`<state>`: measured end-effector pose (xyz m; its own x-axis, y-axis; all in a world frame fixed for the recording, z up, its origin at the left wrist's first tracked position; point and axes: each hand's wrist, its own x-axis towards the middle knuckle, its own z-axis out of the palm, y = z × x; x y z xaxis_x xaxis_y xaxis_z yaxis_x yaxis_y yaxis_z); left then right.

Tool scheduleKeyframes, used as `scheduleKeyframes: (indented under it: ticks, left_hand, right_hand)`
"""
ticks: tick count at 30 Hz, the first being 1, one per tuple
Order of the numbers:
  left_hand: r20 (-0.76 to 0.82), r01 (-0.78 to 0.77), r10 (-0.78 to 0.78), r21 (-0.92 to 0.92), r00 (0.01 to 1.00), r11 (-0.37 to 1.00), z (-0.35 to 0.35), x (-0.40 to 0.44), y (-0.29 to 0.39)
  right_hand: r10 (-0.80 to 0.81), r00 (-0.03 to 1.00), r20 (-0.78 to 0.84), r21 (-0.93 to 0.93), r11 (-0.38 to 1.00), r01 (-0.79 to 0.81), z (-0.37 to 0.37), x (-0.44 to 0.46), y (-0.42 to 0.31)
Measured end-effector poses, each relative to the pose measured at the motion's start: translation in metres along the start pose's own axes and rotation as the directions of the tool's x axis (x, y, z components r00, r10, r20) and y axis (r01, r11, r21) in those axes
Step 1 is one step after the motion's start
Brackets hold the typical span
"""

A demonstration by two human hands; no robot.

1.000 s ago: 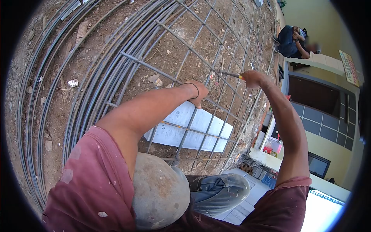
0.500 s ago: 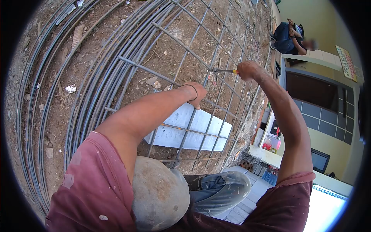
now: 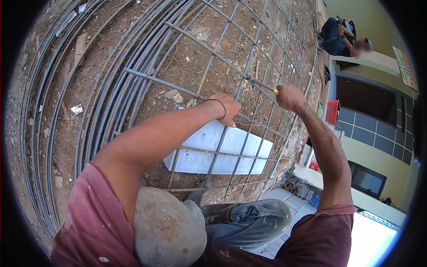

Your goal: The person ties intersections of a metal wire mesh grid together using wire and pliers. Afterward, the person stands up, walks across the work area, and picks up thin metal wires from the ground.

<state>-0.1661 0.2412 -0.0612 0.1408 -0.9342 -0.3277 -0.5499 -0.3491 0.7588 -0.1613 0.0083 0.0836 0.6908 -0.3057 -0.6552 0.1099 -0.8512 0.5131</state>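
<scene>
My right hand (image 3: 291,99) is closed around the handle of metal pincers (image 3: 263,85), with a bit of yellow showing at the fist. Their jaws meet a crossing of two bars in the rebar mesh (image 3: 230,67); the exact bite there is too small to make out. Closer to me, my left hand (image 3: 226,109), with a dark band at the wrist, is curled over a bar of the same mesh. Its fingertips are partly hidden. Below that hand, a white board (image 3: 202,161) lies on the ground under the bars.
Long bundled rebar rods (image 3: 104,95) curve along the left over soil and rubble. My bent knees (image 3: 171,224) are close to the mesh's near edge. At upper right a person (image 3: 340,38) sits by a building with a dark doorway (image 3: 364,100).
The right hand has swung down and slightly right with the pincers, whose handle now tilts lower. My left hand stays on its bar. The view has shifted a little.
</scene>
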Motion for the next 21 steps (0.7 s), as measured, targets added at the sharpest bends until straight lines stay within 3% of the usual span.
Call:
scheduleKeyframes:
  ticks: [16,18,19,20,21]
  left_hand:
    - [-0.094,0.022,-0.025,-0.035,0.995,0.999,0.003,-0.002,0.003]
    - [-0.12,0.022,-0.026,-0.036,0.992,0.999,0.002,-0.005,0.001]
    - [-0.054,0.034,-0.037,-0.052,0.998,0.998,0.0,-0.005,0.002]
    - [0.013,0.042,-0.041,-0.056,0.999,0.998,-0.003,-0.004,0.005]
    - [0.009,0.033,-0.033,-0.051,0.999,0.998,-0.003,-0.001,0.004]
  right_hand:
    - [-0.045,0.966,-0.255,0.064,0.996,0.064,0.027,0.008,0.019]
    - [-0.219,0.975,-0.027,0.187,0.957,0.22,-0.001,0.0,0.02]
    - [-0.162,0.907,0.389,0.625,0.769,-0.13,-0.016,0.002,0.025]
    - [-0.153,0.906,0.395,0.622,0.77,-0.141,-0.028,-0.003,0.022]
    - [-0.177,0.854,0.49,0.693,0.673,-0.258,-0.041,-0.008,0.014]
